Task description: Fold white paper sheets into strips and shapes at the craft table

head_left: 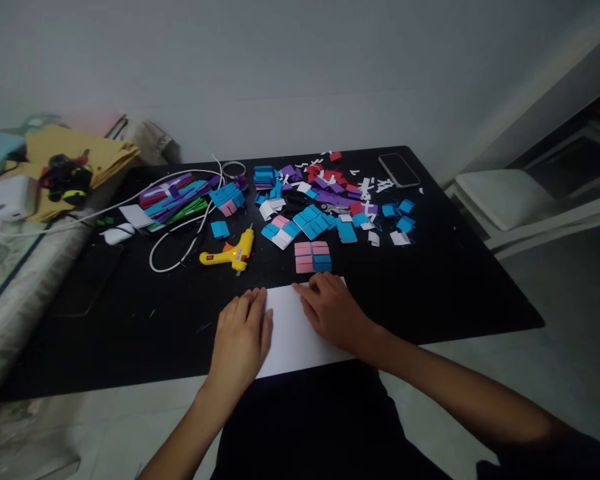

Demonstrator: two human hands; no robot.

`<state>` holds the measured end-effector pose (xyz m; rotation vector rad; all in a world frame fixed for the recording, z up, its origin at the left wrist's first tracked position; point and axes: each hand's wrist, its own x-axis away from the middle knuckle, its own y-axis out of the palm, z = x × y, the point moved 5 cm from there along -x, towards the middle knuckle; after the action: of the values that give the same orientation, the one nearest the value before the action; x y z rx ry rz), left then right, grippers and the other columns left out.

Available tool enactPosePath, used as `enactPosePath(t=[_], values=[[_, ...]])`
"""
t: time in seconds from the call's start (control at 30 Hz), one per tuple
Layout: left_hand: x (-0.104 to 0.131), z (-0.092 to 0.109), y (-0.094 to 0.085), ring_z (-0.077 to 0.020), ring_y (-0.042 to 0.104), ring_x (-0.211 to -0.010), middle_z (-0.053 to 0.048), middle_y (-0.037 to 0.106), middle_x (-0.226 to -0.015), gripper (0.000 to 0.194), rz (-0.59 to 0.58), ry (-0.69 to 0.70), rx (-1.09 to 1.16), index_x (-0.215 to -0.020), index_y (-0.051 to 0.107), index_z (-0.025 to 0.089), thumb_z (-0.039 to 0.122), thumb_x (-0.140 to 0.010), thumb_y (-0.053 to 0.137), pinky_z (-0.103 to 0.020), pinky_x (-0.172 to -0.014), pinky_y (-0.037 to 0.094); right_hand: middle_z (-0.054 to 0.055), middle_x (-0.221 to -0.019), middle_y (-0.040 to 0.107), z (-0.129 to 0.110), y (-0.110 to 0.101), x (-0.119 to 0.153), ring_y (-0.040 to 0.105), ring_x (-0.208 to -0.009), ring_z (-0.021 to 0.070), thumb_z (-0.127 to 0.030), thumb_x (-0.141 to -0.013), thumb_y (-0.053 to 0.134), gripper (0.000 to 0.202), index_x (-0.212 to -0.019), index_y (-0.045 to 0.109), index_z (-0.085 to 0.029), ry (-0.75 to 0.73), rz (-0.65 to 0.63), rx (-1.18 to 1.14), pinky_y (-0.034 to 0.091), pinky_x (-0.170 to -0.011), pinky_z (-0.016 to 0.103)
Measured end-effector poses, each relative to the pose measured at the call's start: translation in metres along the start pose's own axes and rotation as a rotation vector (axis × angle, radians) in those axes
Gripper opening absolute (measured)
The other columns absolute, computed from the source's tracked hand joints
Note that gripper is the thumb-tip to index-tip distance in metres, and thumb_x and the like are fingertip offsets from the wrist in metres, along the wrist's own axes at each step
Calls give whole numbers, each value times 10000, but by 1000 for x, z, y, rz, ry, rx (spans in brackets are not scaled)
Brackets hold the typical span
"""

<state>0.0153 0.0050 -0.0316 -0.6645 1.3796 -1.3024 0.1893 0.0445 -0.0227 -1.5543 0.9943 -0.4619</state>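
Note:
A white sheet of paper [293, 337] lies at the front edge of the black table. My left hand [243, 327] rests flat on its left side, fingers stretched toward the far edge. On the right part of the sheet is my right hand [330, 307], its index finger extended along the far edge and the other fingers bent. Just beyond the paper sits a pink and blue folded-paper square [313, 257]. A yellow glue gun [230, 253] lies beyond my left hand.
Blue, white, purple and red paper pieces [310, 223] spread across the back. A white cable [153, 257] loops at the left near coloured strips [175, 197]. A phone [399, 170] lies back right; a white chair [500, 200] stands beside the table [460, 293].

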Motion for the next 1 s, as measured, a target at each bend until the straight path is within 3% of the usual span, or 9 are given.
enactPosePath(t=[0.33, 0.47, 0.67, 0.83, 1.0], values=[[0, -1, 1, -334, 638, -1167, -194, 672, -1260, 376, -1, -2, 12, -1379, 571, 110, 254, -1037, 508, -525, -981, 538, 109, -933, 630, 61, -25, 41, 566, -828, 233, -223, -1034, 534, 312, -1248, 754, -163, 172, 56, 91, 419, -724, 368], [0, -1, 1, -333, 641, -1168, -184, 675, -1254, 375, 6, -12, 31, -1389, 564, 143, 252, -1038, 489, -532, -981, 536, 103, -904, 634, 73, -34, 47, 578, -813, 241, -246, -1038, 513, 309, -1189, 774, -178, 191, 97, 111, 419, -716, 380], [1, -2, 1, -339, 635, -1175, -182, 672, -1263, 376, 11, -28, 60, -1388, 574, 151, 252, -1037, 486, -545, -985, 531, 105, -913, 686, 45, -20, 21, 612, -826, 237, -227, -1013, 551, 217, -1010, 748, -136, 186, 105, 86, 455, -755, 377], [2, -3, 1, -340, 628, -1188, -188, 660, -1292, 379, 9, -21, 66, -1389, 575, 135, 248, -1034, 506, -538, -999, 522, 87, -871, 720, 13, 0, -13, 637, -788, 221, -221, -1003, 588, 169, -901, 704, -150, 140, 8, 52, 469, -724, 349], [3, -3, 2, -343, 627, -1188, -201, 661, -1288, 392, 6, -16, 60, -1389, 577, 97, 248, -1031, 517, -541, -1008, 517, 82, -856, 751, 6, 8, -30, 674, -792, 228, -257, -1036, 559, 239, -884, 714, -155, 167, -79, 60, 466, -682, 334]])
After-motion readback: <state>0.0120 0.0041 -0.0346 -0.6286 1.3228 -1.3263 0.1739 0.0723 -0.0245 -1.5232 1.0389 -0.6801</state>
